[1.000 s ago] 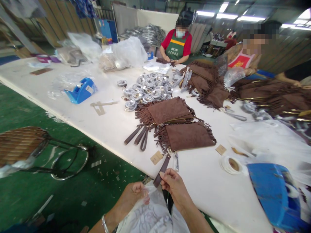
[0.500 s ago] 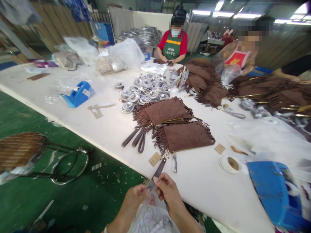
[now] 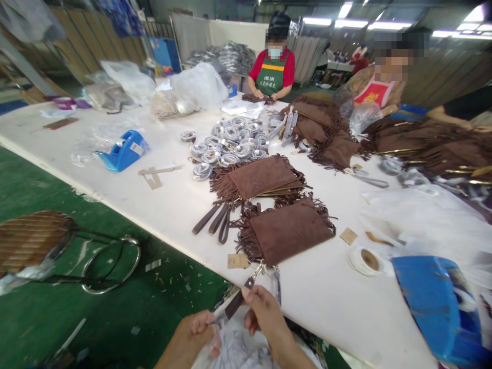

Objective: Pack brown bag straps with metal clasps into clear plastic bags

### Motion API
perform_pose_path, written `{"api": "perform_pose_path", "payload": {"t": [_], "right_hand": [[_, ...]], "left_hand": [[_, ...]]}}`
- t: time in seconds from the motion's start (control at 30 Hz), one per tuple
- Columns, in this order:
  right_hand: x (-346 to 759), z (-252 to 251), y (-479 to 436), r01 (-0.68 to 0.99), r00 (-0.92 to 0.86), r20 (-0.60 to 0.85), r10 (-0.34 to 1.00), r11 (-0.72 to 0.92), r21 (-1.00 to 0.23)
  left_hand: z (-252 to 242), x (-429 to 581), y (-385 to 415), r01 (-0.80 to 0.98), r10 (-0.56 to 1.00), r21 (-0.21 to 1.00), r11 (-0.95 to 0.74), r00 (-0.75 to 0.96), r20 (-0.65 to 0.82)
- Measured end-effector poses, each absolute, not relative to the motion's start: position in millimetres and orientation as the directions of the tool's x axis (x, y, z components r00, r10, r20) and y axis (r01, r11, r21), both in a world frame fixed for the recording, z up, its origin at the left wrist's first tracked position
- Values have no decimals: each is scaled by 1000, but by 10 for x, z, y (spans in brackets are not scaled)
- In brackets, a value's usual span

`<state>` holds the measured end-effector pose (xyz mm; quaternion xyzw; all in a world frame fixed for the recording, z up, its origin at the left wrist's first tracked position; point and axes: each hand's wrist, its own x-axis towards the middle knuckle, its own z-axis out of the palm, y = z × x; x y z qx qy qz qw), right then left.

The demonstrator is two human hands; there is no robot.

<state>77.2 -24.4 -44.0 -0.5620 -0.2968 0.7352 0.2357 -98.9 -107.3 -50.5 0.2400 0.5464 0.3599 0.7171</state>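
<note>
— Wrist strap (image 3: 234,303) first: where does it lie, and which way does it run?

— It is over the near edge of the white table (image 3: 330,307), between the two hands. Its long axis is slanted. The low end points down-left toward the person and the high end points up-right, where a gold clasp (image 3: 259,267) joins it to a brown fringed clutch (image 3: 288,230).

— And the grip?

— The right hand (image 3: 265,315) pinches the wrist strap near its middle, thumb against fingertips. The left hand (image 3: 192,335) is curled with its fingertips pressed on the low end, where crumpled clear plastic wrap (image 3: 238,351) bunches under both hands.

— How does the clutch lie?

— It lies flat on the table, with its long side tilted up to the right. The fringe is at its left end and along the far edge. A paper tag (image 3: 237,261) lies just beside the clasp.

— What's further out?

— Behind it is a stack of clutches (image 3: 263,177) with loose straps (image 3: 215,220) at its left. Past that is a heap of coiled straps (image 3: 230,143). A blue tape dispenser (image 3: 123,150) sits well to the left and a tape roll (image 3: 365,260) to the right. A co-worker (image 3: 273,72) in a green apron is at the far side.
</note>
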Motion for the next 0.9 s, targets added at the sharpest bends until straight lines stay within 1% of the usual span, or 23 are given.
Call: {"api": "perform_pose_path", "payload": {"t": [0.07,0.17,0.27,0.43,0.53,0.63,0.77,0.9], "right_hand": [[800,-454,-121,-16,-151,-685,713,-694,-719],[818,-462,18,-61,-71,-700,711,-703,-708],[821,-445,39,-75,-68,-707,704,-710,-700],[851,-421,-32,-12,-55,-704,708,-706,-708],[874,-426,-63,5,-92,-713,695,-716,-698],[897,-424,-94,6,-145,-691,708,-697,-717],[949,-405,-139,40,-212,-610,764,-617,-786],[1068,-372,-152,107,-320,-556,767,-554,-826]], "left_hand": [[-518,-1028,-1130,-224,753,720,657,143,-642],[-472,-974,-1084,-199,778,752,628,133,-615],[-425,-845,-950,-197,806,782,591,113,-580],[-402,-641,-710,-198,790,770,606,37,-612],[-373,-557,-582,-219,800,777,591,34,-599],[-371,-502,-495,-252,820,788,562,45,-570],[-395,-454,-450,-221,845,818,531,64,-532],[-345,-394,-374,-166,843,829,533,26,-537]]}}
